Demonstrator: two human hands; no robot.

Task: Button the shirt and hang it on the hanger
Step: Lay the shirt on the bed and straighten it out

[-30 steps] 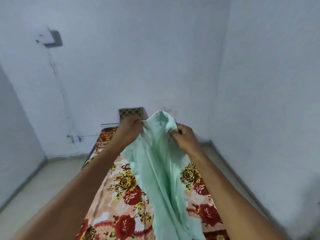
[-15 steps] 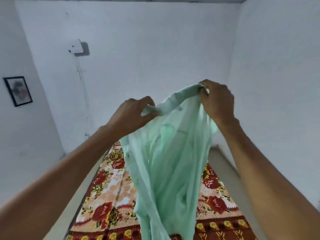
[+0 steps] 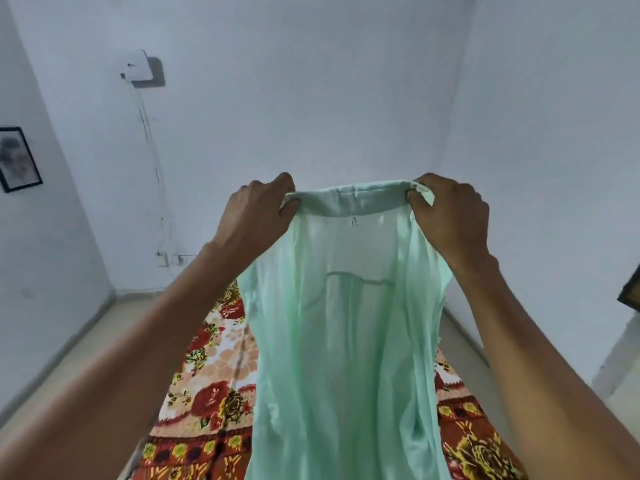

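Since half a second ago we have drawn our hands apart and levelled them, so the collar now stretches taut between them at mid-frame. The mint-green shirt (image 3: 343, 323) hangs full length down the centre, thin and half sheer, its folds soft, over the floral bedspread (image 3: 214, 386) of red roses. Our left hand (image 3: 256, 216) pinches one collar end, our right hand (image 3: 450, 216) the other. We judge this the spreading-out step; buttoning comes next and calls for finding the front placket. No hanger shows. A framed picture (image 3: 19, 159) hangs at far left.
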